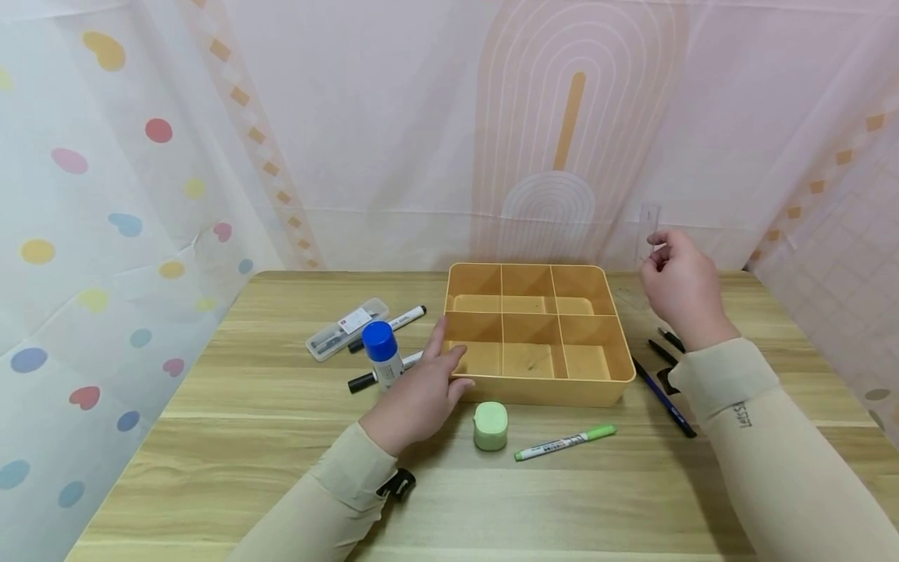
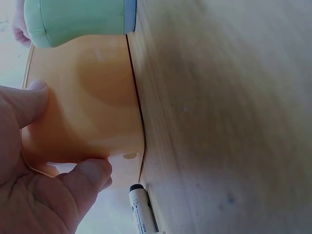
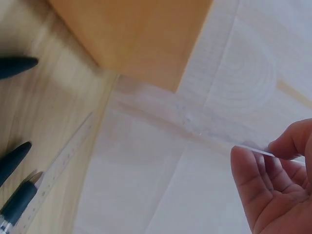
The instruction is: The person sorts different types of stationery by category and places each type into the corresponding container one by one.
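Observation:
A yellow-orange storage box [image 1: 541, 393] with several compartments stands on the table. My left hand [image 1: 421, 394] holds its near left corner, the thumb on the front wall [image 2: 92, 92] and a finger around the side. Beyond the box's right side my right hand [image 1: 681, 285] is raised off the table. It pinches a clear plastic ruler [image 1: 650, 215] between thumb and fingers, and the ruler's thin edge shows in the right wrist view. Right in front of the box sits a small light-green round-cornered container [image 1: 490, 427]. A glue stick [image 1: 381, 347] with a blue cap stands by the left hand.
A green highlighter [image 1: 566, 443] lies before the box. Left of it are black-capped markers [image 1: 407, 318] and a clear case [image 1: 347, 329]. To the right lie a blue pen [image 1: 663, 396], dark pens [image 1: 662, 353] and another clear scale-marked piece [image 3: 56, 170]. A patterned curtain [image 1: 379, 140] hangs behind.

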`<state>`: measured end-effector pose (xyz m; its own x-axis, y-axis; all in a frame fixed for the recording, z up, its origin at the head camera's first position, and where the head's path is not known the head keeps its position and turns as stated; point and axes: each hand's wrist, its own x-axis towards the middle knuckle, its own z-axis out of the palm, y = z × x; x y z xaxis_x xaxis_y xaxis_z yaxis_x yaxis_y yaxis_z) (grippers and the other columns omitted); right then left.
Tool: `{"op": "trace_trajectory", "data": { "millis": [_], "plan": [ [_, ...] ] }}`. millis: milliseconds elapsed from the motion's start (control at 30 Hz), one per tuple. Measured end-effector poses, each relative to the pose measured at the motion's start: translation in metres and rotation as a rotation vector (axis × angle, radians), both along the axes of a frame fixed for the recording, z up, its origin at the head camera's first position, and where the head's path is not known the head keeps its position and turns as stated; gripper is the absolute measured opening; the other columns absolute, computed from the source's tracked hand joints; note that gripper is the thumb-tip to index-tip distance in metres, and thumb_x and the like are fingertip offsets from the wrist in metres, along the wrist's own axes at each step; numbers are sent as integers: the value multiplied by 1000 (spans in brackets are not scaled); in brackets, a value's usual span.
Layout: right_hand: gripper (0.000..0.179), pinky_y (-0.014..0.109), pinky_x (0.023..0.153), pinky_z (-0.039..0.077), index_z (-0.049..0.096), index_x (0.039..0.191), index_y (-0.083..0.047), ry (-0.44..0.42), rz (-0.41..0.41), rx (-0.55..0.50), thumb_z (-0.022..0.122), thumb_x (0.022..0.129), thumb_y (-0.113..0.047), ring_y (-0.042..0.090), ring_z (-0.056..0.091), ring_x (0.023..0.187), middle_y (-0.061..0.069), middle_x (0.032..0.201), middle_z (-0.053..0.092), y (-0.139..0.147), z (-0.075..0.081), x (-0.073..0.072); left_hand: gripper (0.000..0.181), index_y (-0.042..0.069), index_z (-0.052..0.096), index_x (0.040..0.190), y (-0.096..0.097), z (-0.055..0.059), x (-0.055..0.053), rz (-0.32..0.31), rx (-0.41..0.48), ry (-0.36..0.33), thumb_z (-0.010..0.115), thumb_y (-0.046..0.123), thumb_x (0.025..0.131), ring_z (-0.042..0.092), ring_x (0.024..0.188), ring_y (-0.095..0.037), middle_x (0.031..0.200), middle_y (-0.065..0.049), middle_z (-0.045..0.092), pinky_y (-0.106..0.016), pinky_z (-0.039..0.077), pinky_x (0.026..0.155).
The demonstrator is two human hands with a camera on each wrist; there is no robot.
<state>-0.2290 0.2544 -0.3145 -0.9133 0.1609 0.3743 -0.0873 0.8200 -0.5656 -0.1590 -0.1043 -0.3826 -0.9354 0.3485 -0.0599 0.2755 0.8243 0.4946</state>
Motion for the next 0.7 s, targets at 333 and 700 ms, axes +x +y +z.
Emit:
{"op": "trace_trajectory", "data": {
  "millis": [333, 700],
  "plan": [
    [30, 18, 60, 46, 60, 129, -2, -12, 68, -142, 53, 102, -12, 12, 58, 74, 14, 103, 66, -10, 6, -11, 62, 12, 44, 161, 2, -1, -2, 0, -5, 0, 55, 44, 109, 60, 139, -35, 179, -7, -7, -42, 61, 99],
    [30, 18, 58, 52, 56, 128, 1, -60, 140, -272, 52, 99, -7, 3, 61, 63, 6, 93, 62, -19, -2, -25, 62, 11, 44, 161, 5, 1, -1, 2, 0, -11, 56, 43, 109, 57, 142, -36, 179, -8, -7, -45, 58, 104]
  ]
}}
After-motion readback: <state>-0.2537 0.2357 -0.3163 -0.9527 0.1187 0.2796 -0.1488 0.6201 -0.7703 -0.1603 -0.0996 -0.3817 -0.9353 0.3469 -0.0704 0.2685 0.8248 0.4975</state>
